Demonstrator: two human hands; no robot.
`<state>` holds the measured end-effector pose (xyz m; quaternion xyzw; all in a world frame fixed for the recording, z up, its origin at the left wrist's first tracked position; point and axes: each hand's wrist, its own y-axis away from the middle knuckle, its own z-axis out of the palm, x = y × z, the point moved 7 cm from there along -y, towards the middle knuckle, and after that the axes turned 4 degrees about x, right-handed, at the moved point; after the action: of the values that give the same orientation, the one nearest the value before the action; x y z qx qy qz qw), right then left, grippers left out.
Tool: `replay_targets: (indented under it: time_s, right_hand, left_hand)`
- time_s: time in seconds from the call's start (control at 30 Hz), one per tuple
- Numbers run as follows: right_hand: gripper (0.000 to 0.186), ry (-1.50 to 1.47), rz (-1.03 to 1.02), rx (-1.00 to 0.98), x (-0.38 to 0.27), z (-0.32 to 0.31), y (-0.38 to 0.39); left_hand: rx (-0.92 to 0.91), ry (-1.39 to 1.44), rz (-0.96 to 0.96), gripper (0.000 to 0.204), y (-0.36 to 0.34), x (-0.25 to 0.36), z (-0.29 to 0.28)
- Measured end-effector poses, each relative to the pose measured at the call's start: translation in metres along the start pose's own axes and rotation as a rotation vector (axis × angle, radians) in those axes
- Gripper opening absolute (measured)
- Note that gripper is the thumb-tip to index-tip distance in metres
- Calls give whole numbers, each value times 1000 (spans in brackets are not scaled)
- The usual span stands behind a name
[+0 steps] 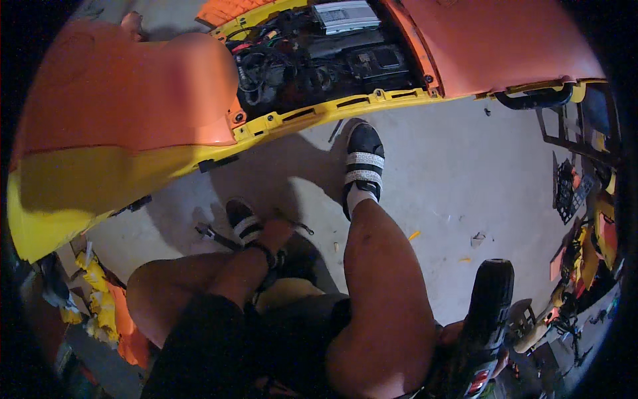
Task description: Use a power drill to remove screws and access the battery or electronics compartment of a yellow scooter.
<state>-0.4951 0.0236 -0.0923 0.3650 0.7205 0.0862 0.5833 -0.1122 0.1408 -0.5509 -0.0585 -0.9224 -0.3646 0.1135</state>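
Pliers, or some hand tool much like them, flat on the concrete floor near centre, just left of the nearer shoe; metal arms splayed, dark and slim, exact kind too small to tell. Left hand stretched down past the knee to the floor beside that shoe, a dark band at the wrist; fingers curled toward a thin metal piece lying there, though cannot tell whether closed on anything or merely touching. Right hand low at the near right edge, wrapped round the black grip of a power drill, held upright and out of the way beside the thigh, apparently parked while the other hand works the floor. Farther off, an orange and yellow vehicle body with its panel off, wiring and a silver box exposed. Far shoe planted close to the yellow sill, likely for balance. Scattered orange and yellow parts along the right and left edges.
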Motion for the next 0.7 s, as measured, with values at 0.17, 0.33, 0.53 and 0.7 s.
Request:
replay_targets:
  time_s: [0.17, 0.33, 0.53, 0.7]
  right_hand:
    - [72, 21, -134, -81, -20, 7, 1]
    - [78, 20, -313, -225, -47, 34, 5]
    - [86, -184, -466, -300, -113, 53, 50]
    - [95, -472, -530, -493, -164, 67, 80]
  left_hand:
    - [131, 162, 46, 24, 6, 37, -72]
    - [95, 102, 129, 24, 20, 81, -209]
    - [612, 533, -89, 22, 62, 70, -376]
    - [518, 1381, 24, 16, 152, 125, -490]
